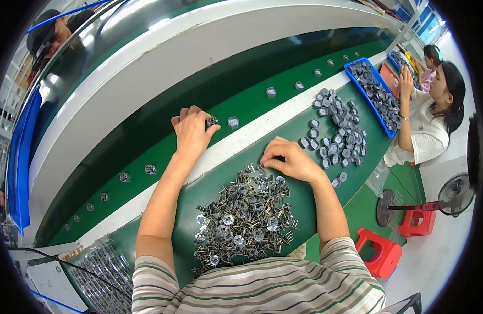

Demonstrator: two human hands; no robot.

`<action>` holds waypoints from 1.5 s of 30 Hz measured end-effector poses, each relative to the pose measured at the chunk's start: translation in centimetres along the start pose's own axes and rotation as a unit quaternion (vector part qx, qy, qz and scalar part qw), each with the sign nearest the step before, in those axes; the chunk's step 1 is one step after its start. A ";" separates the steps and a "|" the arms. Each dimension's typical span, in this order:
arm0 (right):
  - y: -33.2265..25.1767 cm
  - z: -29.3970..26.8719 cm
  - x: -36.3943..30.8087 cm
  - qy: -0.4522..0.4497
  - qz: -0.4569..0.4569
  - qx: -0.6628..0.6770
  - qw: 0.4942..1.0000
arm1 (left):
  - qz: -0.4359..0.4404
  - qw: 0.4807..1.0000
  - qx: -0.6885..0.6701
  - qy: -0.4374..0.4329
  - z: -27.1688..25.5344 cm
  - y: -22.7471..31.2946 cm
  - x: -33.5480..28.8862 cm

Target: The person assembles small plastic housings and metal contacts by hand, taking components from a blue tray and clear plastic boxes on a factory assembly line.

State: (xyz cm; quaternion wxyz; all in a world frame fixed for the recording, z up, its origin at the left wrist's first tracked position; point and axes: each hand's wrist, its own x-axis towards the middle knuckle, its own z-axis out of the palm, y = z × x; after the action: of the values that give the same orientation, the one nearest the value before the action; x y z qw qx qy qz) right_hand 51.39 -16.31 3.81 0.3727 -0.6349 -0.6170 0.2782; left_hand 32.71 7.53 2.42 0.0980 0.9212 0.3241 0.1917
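1. Our left hand (193, 131) clamps a small dark component (212, 122) between thumb and forefinger, at its three o'clock.
2. Our right hand (294, 161) curls its fingers together; we cannot tell their contents.
3. At its seven o'clock: a tangled heap of glossy, metal-pinned parts (241, 222).
4. At its two o'clock: round grey caps (338, 139); a white rail (273, 124) borders the green belt (254, 108).
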 end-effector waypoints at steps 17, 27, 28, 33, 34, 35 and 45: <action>0.1 1.0 0.9 0.187 0.006 -0.141 0.972 | 0.163 0.975 -0.147 -0.022 -0.4 5.0 -1.7; 1.5 2.7 2.0 0.180 0.010 -0.031 0.983 | 0.154 0.951 -0.245 -0.110 2.4 5.5 -3.8; 1.5 2.8 2.0 0.190 -0.012 -0.093 0.977 | 0.154 0.951 -0.246 -0.108 2.5 5.5 -3.8; 0.6 2.9 2.2 0.203 -0.081 -0.210 0.953 | 0.154 0.950 -0.246 -0.114 2.4 5.5 -3.8; 0.6 3.0 2.3 0.203 -0.101 -0.222 0.948 | 0.153 0.950 -0.247 -0.116 2.3 5.5 -3.8; 0.6 3.0 2.3 0.204 -0.120 -0.234 0.943 | 0.152 0.950 -0.247 -0.118 2.2 5.5 -3.8; 0.0 0.8 0.1 0.250 -0.008 -0.258 0.933 | 0.176 0.962 -0.204 -0.035 1.3 4.1 -2.4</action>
State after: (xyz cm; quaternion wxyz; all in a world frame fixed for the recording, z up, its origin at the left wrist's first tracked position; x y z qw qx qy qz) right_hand 50.80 -16.09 3.38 0.3406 -0.7532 -0.5595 -0.0611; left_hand 33.83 2.72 1.75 0.2601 0.9301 0.1075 0.2359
